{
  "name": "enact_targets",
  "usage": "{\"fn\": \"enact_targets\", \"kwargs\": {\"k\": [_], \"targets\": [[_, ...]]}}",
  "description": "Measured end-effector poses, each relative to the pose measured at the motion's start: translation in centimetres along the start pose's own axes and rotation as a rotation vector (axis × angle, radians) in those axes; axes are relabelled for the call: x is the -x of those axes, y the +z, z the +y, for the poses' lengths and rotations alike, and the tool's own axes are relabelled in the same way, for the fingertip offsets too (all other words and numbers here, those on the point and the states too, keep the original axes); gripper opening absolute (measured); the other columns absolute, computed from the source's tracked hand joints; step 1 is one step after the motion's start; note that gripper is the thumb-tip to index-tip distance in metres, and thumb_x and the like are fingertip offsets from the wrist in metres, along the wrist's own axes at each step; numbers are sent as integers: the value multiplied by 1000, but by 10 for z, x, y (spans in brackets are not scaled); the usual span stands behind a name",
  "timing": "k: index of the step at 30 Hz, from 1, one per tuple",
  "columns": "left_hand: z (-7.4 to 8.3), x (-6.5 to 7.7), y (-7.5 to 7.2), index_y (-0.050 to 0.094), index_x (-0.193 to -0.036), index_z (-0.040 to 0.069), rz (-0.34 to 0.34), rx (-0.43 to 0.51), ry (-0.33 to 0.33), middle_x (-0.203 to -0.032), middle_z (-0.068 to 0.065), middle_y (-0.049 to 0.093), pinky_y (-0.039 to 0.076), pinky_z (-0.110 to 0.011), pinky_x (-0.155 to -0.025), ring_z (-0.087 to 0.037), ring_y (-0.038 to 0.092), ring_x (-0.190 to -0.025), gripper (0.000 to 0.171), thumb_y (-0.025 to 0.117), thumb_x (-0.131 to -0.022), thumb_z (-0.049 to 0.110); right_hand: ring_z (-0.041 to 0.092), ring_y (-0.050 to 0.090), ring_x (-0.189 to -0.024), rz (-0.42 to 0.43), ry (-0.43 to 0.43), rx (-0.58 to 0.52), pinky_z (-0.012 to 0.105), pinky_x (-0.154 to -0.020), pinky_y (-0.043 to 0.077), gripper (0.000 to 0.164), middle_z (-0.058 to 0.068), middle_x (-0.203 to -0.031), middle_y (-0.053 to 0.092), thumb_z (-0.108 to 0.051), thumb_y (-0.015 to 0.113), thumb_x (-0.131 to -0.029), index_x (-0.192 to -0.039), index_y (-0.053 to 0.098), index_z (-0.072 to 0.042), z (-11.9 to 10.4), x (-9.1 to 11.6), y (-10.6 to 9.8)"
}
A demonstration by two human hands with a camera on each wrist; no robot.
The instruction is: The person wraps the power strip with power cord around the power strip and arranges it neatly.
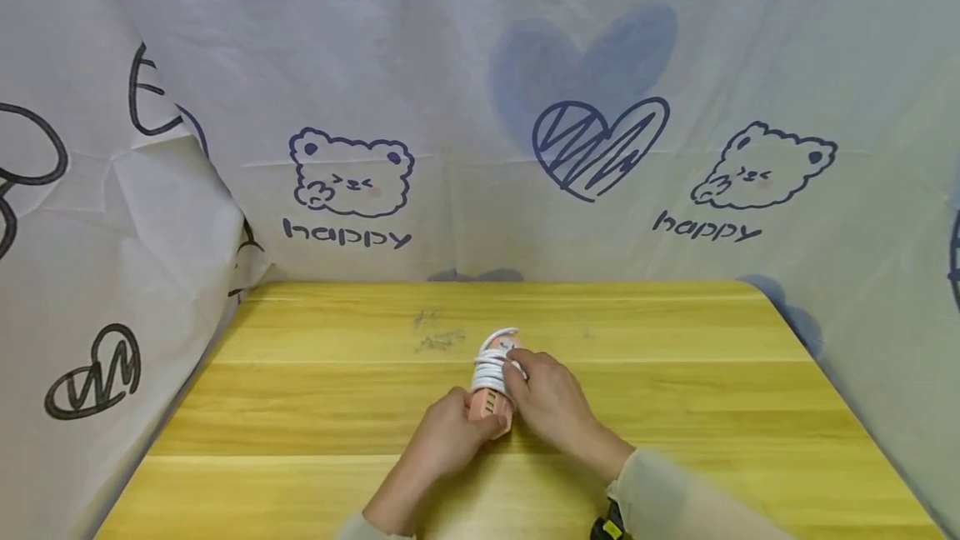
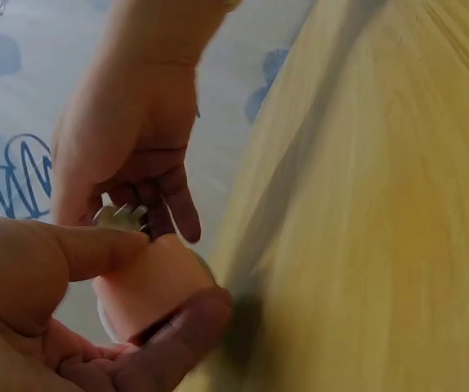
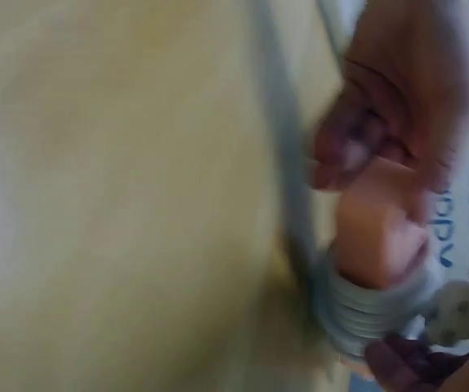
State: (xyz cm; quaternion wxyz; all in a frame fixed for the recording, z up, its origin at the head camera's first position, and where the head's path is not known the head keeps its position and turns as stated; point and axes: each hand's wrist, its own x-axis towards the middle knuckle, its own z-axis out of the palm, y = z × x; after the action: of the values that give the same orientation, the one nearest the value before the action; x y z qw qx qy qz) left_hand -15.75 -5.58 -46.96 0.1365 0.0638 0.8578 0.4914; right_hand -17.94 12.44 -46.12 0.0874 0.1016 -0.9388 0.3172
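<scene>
A pink power strip (image 1: 492, 408) with dark slots is held above the table, and a white cord (image 1: 489, 373) is wound round its middle in several turns. My left hand (image 1: 448, 433) grips the near end of the strip between thumb and fingers. On the other side, my right hand (image 1: 551, 398) is at the coils, thumb and fingers bent. The right wrist view shows a round whitish plug (image 3: 451, 314) with dark spots between those fingers, beside the coils. A loose curve of cord rises over the strip's far end. The right wrist view is blurred.
The wooden table (image 1: 315, 407) has dark scuff marks near its back. Behind it and at both sides hangs a white cloth (image 1: 450, 107) printed with hearts and bears. A black and yellow item (image 1: 609, 527) is at the right sleeve.
</scene>
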Motion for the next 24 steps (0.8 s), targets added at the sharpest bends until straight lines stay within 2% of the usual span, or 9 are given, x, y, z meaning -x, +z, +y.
{"fn": "enact_targets", "kwargs": {"k": [4, 7, 12, 16, 20, 24], "targets": [[-5, -4, 2, 61, -108, -6, -70, 207, -37, -87, -12, 70, 60, -33, -60, -19, 71, -69, 33, 75, -96, 21, 34, 72, -111, 67, -55, 30, 52, -92, 60, 29, 16, -119, 75, -17, 62, -104, -127, 73, -3, 5, 12, 12], [-7, -6, 0, 61, -107, -6, -114, 316, -72, -90, -14, 73, 64, -36, -64, -19, 73, -70, 27, 71, -98, 17, 36, 70, -117, 64, -66, 22, 54, -96, 58, 34, 17, -126, 73, -17, 66, -102, -132, 69, -3, 7, 18, 15], [-14, -10, -3, 64, -102, -5, -185, 363, -117, -93, -14, 73, 64, -34, -65, -17, 70, -70, 26, 67, -103, 21, 34, 65, -122, -29, -32, -57, 53, -100, 55, 55, 17, -134, 67, -22, 71, -99, -147, 56, -2, 9, 17, 12], [-15, -10, -3, 65, -99, -3, -254, 408, -153, -87, -14, 71, 64, -34, -65, -17, 70, -68, 22, 65, -103, 19, 24, 61, -114, -84, 18, -104, 46, -95, 54, 64, 11, -129, 62, -19, 68, -96, -154, 48, -2, 11, 15, 3], [-14, -7, 4, 66, -96, -2, -315, 427, -161, -81, -11, 71, 64, -33, -65, -16, 71, -66, 20, 65, -102, 17, 18, 59, -99, -36, -44, -48, 39, -84, 53, 49, 7, -116, 66, -15, 67, -101, -147, 58, -2, 14, 12, -1], [-14, -5, 13, 67, -96, -2, -379, 457, -171, -82, -10, 71, 64, -32, -64, -15, 72, -66, 22, 64, -104, 18, 18, 61, -94, 6, -153, 91, 38, -81, 55, 34, 4, -107, 71, -19, 71, -101, -133, 71, -6, 13, 6, 0]]}}
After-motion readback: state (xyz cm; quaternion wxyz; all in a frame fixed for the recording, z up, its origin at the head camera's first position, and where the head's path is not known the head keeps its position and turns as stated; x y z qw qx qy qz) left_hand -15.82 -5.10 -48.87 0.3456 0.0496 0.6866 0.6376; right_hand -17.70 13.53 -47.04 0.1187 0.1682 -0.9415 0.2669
